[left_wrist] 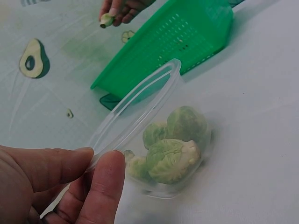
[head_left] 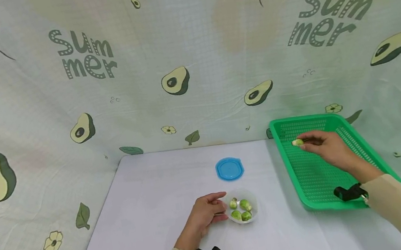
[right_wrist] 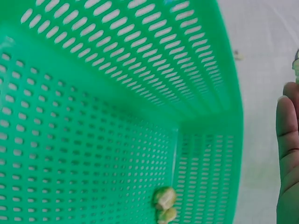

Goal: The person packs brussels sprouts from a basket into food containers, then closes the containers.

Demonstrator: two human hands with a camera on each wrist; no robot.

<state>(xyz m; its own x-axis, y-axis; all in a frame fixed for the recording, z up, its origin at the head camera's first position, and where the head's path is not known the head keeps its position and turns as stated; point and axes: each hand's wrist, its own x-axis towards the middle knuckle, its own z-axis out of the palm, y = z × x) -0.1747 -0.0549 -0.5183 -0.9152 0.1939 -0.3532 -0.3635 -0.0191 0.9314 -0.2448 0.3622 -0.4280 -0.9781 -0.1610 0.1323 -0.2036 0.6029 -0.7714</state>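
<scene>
My left hand [head_left: 209, 213] pinches the rim of a small clear plastic container [head_left: 253, 200] between thumb and fingers. Several green Brussels sprouts [left_wrist: 173, 161] lie inside it, visible through the wall in the left wrist view. Over the green plastic basket [head_left: 292, 171], my right hand [head_left: 325, 148] pinches a single Brussels sprout [head_left: 297, 143] at its fingertips, above the basket's rim in the left wrist view. Down in the basket, the right wrist view shows two more sprouts [right_wrist: 165, 198] close together near one end wall.
A blue lid [head_left: 229, 168] lies flat on the white table [head_left: 164, 193], just behind the container. Behind the table hangs a cloth [head_left: 213, 105] printed with avocados. The basket stands at the table's right side, against the cloth.
</scene>
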